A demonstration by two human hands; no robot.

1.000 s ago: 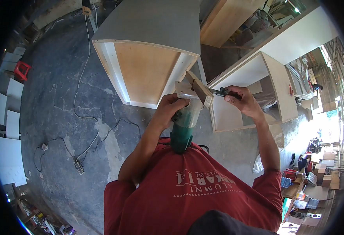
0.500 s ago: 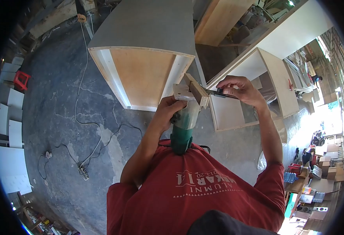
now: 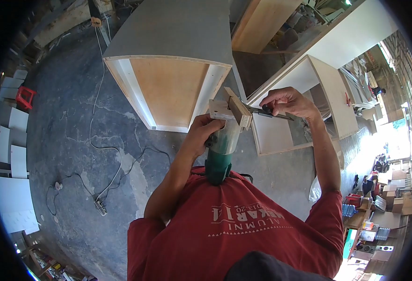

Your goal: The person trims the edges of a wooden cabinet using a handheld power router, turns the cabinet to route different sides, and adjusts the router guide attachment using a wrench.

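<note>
My left hand (image 3: 205, 132) is wrapped round the clear upper body of a green power tool (image 3: 218, 165), whose lower end rests against the red shirt. A clear plate (image 3: 221, 109) tops the tool, and a small wooden block (image 3: 237, 110) is fixed across it. To the right of the block, my right hand (image 3: 288, 102) pinches the dark knob of a thin metal piece (image 3: 275, 114), which reaches from the block out past the fingers. The fingertips of my left hand are hidden behind the tool.
A grey cabinet (image 3: 168, 33) with a plywood underside stands ahead. An open white cabinet frame (image 3: 333, 98) is at the right. Cables (image 3: 118, 161) and a power strip (image 3: 100, 206) lie on the floor at the left, with a red stool (image 3: 25, 97) farther off.
My right hand has shifted up and its grip has changed from round the metal piece's end to a pinch at the knob. The metal piece now points more to the right. My left hand stays on the tool.
</note>
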